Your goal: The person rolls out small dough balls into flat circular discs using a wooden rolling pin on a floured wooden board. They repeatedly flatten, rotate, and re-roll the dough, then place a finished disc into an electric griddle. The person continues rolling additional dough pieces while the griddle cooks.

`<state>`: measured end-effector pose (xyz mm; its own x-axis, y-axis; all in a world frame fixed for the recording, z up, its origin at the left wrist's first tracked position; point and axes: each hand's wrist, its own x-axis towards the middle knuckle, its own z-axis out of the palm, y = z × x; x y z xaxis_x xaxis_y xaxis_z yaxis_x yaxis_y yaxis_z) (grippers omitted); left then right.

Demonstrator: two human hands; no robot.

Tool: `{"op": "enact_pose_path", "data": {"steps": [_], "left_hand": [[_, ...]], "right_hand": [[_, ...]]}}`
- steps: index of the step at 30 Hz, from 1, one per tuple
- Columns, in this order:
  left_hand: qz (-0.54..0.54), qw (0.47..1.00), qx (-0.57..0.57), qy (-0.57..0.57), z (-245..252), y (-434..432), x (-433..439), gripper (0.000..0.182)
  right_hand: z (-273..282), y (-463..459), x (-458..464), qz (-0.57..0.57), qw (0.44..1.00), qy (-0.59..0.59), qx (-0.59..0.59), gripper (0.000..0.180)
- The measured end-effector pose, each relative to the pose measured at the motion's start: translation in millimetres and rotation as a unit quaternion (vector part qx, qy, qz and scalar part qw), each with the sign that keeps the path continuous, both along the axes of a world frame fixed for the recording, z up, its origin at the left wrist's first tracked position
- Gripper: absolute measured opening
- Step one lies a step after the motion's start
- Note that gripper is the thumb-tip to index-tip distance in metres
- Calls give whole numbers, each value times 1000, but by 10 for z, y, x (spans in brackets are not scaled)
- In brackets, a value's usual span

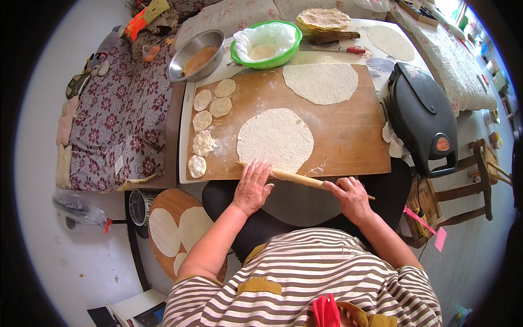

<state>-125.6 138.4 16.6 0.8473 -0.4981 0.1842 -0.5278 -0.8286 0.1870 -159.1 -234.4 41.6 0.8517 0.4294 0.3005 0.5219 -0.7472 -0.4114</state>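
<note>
A wooden rolling pin point(300, 179) lies aslant over the near edge of a floured wooden board point(347, 143). My left hand point(253, 184) rests flat on its left part, fingers extended, at the lower edge of a large rolled dough round point(276, 139). The right end of the pin is in my right hand point(350, 196), fingers curled around it, just off the board's near edge. Another thin dough round point(320, 83) lies at the board's far edge. Several small flattened dough pieces point(202, 143) line the board's left side.
Behind the board stand a steel bowl point(175, 65), a green basin point(265, 64) lined with plastic, a cleaver with a red handle point(354, 50) and stacked flatbreads point(322, 18). A black electric griddle point(421, 110) stands at right. More dough rounds point(164, 232) lie on a round board at lower left.
</note>
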Motion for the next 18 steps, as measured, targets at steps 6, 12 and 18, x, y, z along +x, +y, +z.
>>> {"op": "enact_pose_path", "data": {"steps": [6, 12, 18], "left_hand": [[65, 998, -4, 24, -95, -331, 714, 69], [186, 982, 21, -32, 146, -745, 1993, 76], [2, 999, 23, -31, 292, -632, 1059, 59]], "right_hand": [[-79, -117, 371, -71, 992, -35, -97, 50], [-174, -4, 876, -126, 988, -80, -40, 23], [-78, 333, 287, -174, 902, 364, 151, 28]]}}
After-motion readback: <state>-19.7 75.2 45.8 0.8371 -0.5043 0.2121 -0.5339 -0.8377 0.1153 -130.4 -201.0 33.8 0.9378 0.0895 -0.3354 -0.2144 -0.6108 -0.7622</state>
